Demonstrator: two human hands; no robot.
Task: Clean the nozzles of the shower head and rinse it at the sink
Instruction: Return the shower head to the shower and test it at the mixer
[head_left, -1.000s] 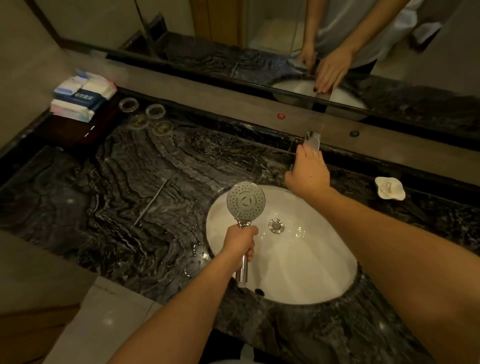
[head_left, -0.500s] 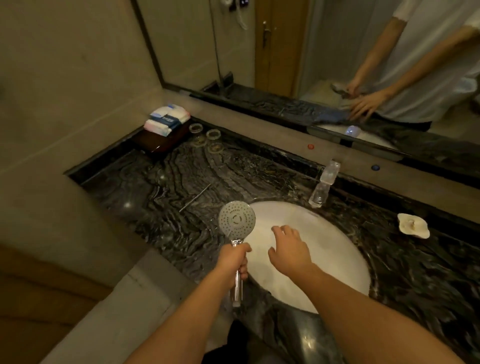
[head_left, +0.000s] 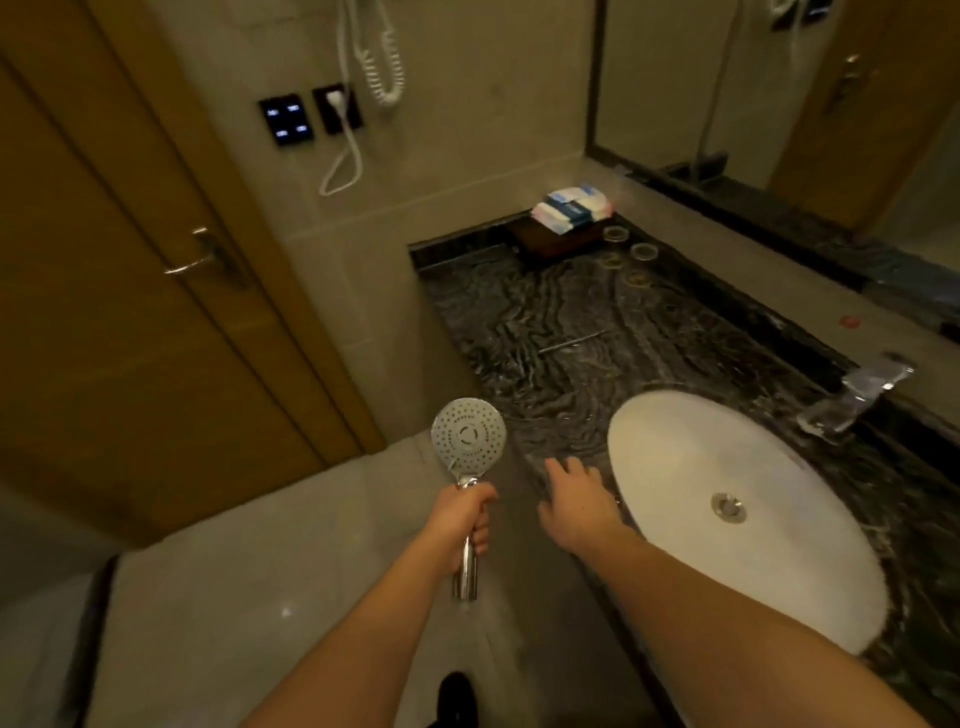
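The dark marble tabletop (head_left: 571, 332) runs along the mirror, and the white oval sink (head_left: 675, 457) set into it is the largest vessel here. Its bowl looks bare, with only the drain (head_left: 729, 506) showing, and no water stands in it that I can make out. The faucet (head_left: 857, 397) at its far rim shows no stream.

A small dark tray (head_left: 558, 240) in the back corner holds a stack of packaged toiletries (head_left: 571, 207). Just beside it several clear round coasters or lids (head_left: 643, 252) lie flat on the stone.

The shower head (head_left: 469, 433) is out past the tabletop's left edge, above the floor and well apart from the sink, face toward the camera. The left hand (head_left: 460, 525) is wrapped round its chrome handle. The right hand (head_left: 579, 501) hangs with fingers spread and holding nothing, over the tabletop's near edge just left of the sink.

With the head carried away from a dry-looking sink, I judge the rinse finished, or nearly so. Blur hides whether the nozzles are clean.
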